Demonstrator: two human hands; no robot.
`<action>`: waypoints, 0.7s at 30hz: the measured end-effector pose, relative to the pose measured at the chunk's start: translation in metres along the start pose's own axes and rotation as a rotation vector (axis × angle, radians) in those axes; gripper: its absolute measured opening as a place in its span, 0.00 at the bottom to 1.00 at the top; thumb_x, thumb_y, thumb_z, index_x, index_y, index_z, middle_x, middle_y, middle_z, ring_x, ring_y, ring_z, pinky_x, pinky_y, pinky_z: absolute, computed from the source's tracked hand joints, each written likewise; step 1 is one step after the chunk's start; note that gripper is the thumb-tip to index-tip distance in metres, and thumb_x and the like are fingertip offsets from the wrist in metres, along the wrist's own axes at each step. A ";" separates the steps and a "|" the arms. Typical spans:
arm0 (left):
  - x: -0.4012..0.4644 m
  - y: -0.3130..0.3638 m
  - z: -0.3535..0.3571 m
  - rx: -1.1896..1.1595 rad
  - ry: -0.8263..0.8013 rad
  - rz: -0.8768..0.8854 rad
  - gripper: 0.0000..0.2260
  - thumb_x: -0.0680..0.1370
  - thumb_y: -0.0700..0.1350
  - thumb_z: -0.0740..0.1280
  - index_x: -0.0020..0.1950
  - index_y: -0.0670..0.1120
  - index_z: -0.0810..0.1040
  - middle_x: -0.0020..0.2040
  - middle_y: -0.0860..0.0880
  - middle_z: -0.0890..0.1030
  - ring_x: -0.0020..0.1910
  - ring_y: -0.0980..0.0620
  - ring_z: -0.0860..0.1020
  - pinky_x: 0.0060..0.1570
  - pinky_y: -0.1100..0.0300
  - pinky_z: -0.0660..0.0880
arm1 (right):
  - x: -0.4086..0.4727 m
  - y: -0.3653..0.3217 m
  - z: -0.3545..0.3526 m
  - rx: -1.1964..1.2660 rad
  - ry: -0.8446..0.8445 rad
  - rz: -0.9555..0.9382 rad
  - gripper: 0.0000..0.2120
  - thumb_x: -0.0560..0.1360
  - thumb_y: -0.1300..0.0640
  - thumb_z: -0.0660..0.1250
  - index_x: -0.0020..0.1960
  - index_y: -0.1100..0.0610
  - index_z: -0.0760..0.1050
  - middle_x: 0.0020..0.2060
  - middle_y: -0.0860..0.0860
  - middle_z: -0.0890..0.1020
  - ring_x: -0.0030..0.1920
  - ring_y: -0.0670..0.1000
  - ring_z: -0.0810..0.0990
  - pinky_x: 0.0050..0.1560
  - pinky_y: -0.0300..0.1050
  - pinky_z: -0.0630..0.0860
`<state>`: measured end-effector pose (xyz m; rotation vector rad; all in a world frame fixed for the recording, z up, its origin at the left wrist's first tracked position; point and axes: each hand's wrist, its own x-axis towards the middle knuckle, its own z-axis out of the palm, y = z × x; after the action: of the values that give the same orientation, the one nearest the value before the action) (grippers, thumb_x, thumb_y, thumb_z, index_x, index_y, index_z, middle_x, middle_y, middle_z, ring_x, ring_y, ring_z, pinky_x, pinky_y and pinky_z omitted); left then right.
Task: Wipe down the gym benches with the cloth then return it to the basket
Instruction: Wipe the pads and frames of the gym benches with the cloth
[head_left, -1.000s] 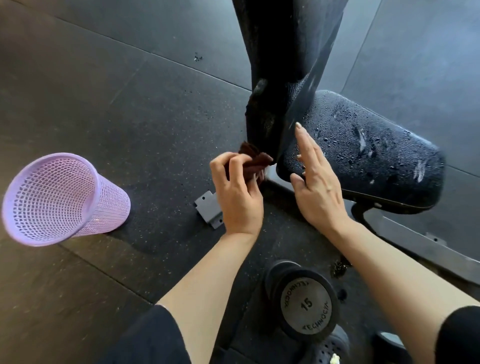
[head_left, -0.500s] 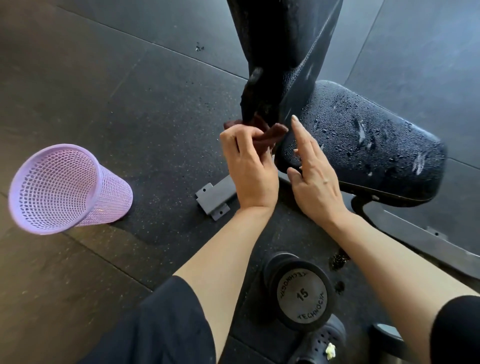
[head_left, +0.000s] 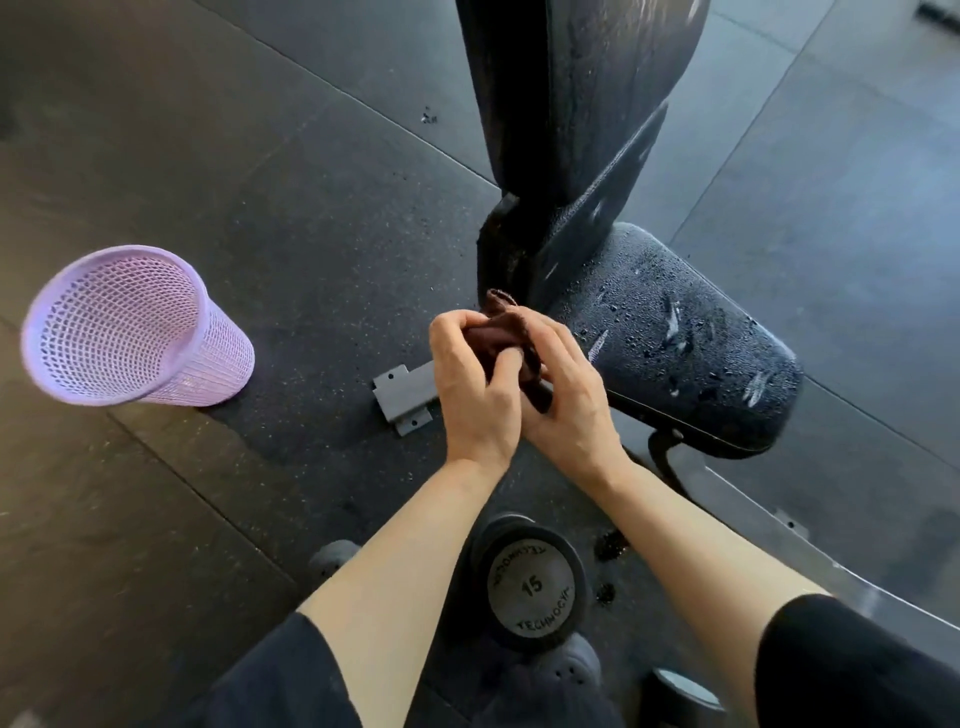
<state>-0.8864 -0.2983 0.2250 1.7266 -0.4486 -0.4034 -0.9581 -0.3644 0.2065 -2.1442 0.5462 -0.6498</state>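
cloth: small dark maroon terry cloth (head_left: 501, 332), bunched between both hands, just in front of the seat pad's near-left edge, below the backrest's lower end; a corner pokes up out of the top of the grip.
left hand: left hand (head_left: 475, 387) curled round the cloth's left side, thumb pressed into the wad.
right hand: right hand (head_left: 569, 400) wrapped over the cloth's right side, fingers bent across it; the two hands touch.
why held so: looks like refolding or regathering the cloth for a fresh face before the next pass. A judgement only.
cloth axis: too crumpled to give a clear long axis; the loose corner points up and away from the person, toward the backrest.
seat: black padded vinyl seat pad (head_left: 691, 353), covered in water beads and a few streaks, so still wet; long axis runs from centre toward lower right.
backrest: black padded backrest (head_left: 576, 98), set steeply upright, long axis running up out of frame; droplets on its side face.
basket: lilac plastic mesh basket (head_left: 124, 327), standing on the black rubber floor (head_left: 260, 156) well left of the hands, mouth up and nothing visible inside. Probably parked within reach for the return.
progress: wiping unfinished, judging by the beads on the seat.
other: grey dumbbell marked 15 (head_left: 532, 587) near the person's feet; grey metal frame foot (head_left: 402, 397) just left of the hands.
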 end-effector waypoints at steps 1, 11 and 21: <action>-0.001 0.002 -0.001 -0.062 -0.035 -0.027 0.09 0.71 0.44 0.62 0.50 0.50 0.67 0.52 0.43 0.74 0.51 0.48 0.74 0.52 0.47 0.75 | 0.001 -0.002 0.002 0.003 0.022 -0.002 0.27 0.69 0.69 0.70 0.68 0.66 0.71 0.65 0.58 0.73 0.67 0.52 0.72 0.67 0.48 0.71; 0.048 -0.019 -0.040 0.106 -0.125 0.017 0.09 0.82 0.45 0.62 0.59 0.42 0.73 0.58 0.47 0.73 0.53 0.57 0.73 0.51 0.73 0.69 | 0.061 -0.004 0.012 -0.648 0.327 -0.299 0.13 0.80 0.61 0.59 0.56 0.59 0.82 0.62 0.56 0.71 0.56 0.60 0.68 0.61 0.53 0.72; 0.074 -0.031 -0.060 0.302 -0.366 0.007 0.09 0.79 0.36 0.64 0.58 0.44 0.76 0.55 0.47 0.79 0.53 0.54 0.76 0.44 0.83 0.66 | 0.050 -0.004 0.025 -0.891 0.063 -0.261 0.08 0.68 0.69 0.68 0.44 0.60 0.81 0.56 0.54 0.77 0.51 0.58 0.65 0.54 0.45 0.69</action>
<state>-0.7901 -0.2800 0.2048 1.9463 -0.8130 -0.6789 -0.9035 -0.3770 0.2094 -3.0758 0.6763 -0.6906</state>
